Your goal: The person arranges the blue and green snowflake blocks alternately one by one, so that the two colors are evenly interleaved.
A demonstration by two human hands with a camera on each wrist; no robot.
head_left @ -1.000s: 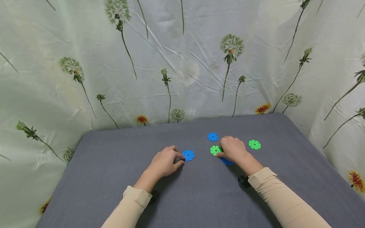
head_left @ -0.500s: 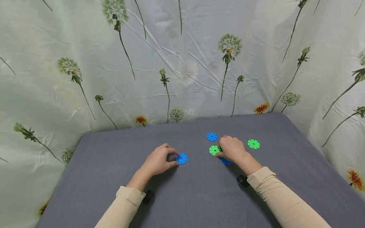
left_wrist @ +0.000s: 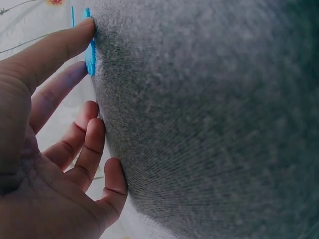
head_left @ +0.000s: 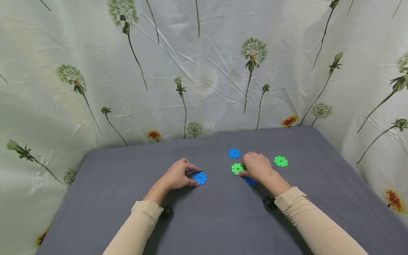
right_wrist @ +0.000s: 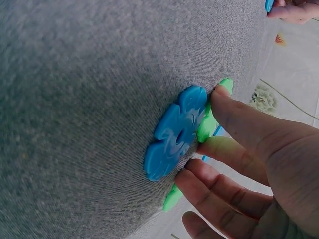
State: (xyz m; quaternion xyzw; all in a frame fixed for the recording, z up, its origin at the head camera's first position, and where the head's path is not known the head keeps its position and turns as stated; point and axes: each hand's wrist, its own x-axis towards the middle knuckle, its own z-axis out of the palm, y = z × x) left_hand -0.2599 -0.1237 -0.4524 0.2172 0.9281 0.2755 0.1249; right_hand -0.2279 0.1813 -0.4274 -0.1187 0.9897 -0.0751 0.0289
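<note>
Thumb and index finger of my left hand [head_left: 176,175] pinch the edges of a blue notched plastic disc [head_left: 200,178], which lies on the cloth; the left wrist view shows this blue disc [left_wrist: 90,55] nearly edge-on. My right hand [head_left: 259,167] has its thumb and index finger on the rim of a green notched disc [head_left: 237,169], pinching it. Partly under that hand lies a second blue disc [head_left: 250,181]; in the right wrist view this blue disc [right_wrist: 178,133] sits right beside the pinched green disc [right_wrist: 207,125]. The other right fingers hang loosely curled.
A third blue disc [head_left: 234,153] lies farther back, beyond the pinched green one. To the right of my right hand is another green disc [head_left: 281,161]. The grey cloth-covered table [head_left: 211,229] meets a dandelion-print curtain [head_left: 199,64] at its back edge.
My left hand has drawn its blue disc leftward and slightly nearer, with the thumb and index finger now at its edges. The right hand and the other discs stay in place; the view shifts slightly.
</note>
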